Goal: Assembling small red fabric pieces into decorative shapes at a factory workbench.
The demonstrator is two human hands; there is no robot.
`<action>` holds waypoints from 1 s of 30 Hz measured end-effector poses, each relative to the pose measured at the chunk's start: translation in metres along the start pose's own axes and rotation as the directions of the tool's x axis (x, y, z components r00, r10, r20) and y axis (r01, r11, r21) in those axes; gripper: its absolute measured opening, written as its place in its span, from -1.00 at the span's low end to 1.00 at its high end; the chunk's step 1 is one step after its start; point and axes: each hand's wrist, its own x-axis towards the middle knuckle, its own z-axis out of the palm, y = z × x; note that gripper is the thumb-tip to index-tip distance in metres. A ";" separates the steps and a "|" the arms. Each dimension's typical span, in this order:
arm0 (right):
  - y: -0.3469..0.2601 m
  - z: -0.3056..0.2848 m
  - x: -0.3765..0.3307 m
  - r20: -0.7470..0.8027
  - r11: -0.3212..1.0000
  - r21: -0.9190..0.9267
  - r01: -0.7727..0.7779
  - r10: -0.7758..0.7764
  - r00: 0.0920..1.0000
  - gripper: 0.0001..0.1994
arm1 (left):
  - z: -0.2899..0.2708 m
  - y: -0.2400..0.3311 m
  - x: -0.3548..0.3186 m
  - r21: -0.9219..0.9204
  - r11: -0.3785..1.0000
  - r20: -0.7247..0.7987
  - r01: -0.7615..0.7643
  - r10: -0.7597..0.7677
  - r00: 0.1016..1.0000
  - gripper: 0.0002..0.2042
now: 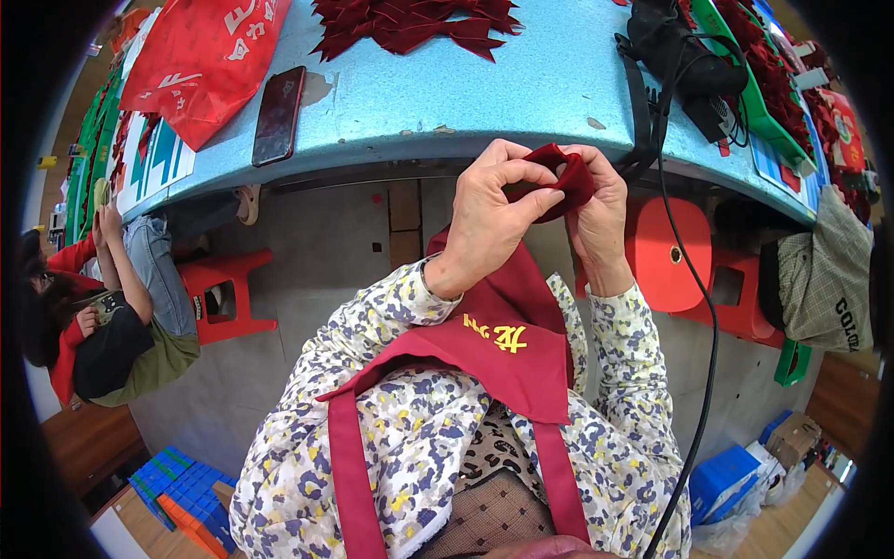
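Observation:
A dark red velvet piece (579, 183), bent into a loop, is held up just off the near edge of the table. On its left side, my left hand (489, 216) is closed, with thumb and index finger pinching the cloth inside the loop. From the right, my right hand (603, 212) is closed round the same cloth, its fingers partly hidden behind it. Farther back on the table lies a pile of dark red velvet bow pieces (410, 26).
A light blue table (391, 107) spans the far side. On it are a phone (279, 116), a red plastic bag (200, 70), a black corded device (675, 56) and a green tray (759, 107). Its cable (712, 317) hangs at my right, near a red stool (669, 253). A co-worker (121, 298) sits left.

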 end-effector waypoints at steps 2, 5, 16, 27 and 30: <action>0.001 0.001 0.001 -0.007 1.000 0.011 -0.003 0.004 1.000 -0.83 | 0.002 -0.003 0.002 -0.015 1.000 -0.011 0.010 -0.010 1.000 -0.87; 0.001 0.001 0.003 0.003 0.998 0.059 -0.005 0.005 1.000 -0.85 | 0.004 -0.008 0.003 -0.044 0.999 -0.033 0.028 -0.030 0.999 -0.86; 0.001 0.003 0.002 -0.013 0.993 0.111 -0.050 0.052 0.999 -0.86 | 0.007 -0.012 -0.006 -0.305 0.944 -0.046 0.124 -0.145 0.988 -0.85; 0.001 0.010 0.003 -0.042 0.986 0.136 -0.100 0.107 0.993 -0.91 | 0.006 -0.016 -0.015 -0.391 0.916 -0.102 0.088 -0.138 0.985 -0.74; 0.001 0.008 0.004 -0.048 0.985 0.127 -0.116 0.123 0.991 -0.91 | 0.004 -0.015 -0.018 -0.405 0.906 -0.083 0.127 -0.175 0.981 -0.75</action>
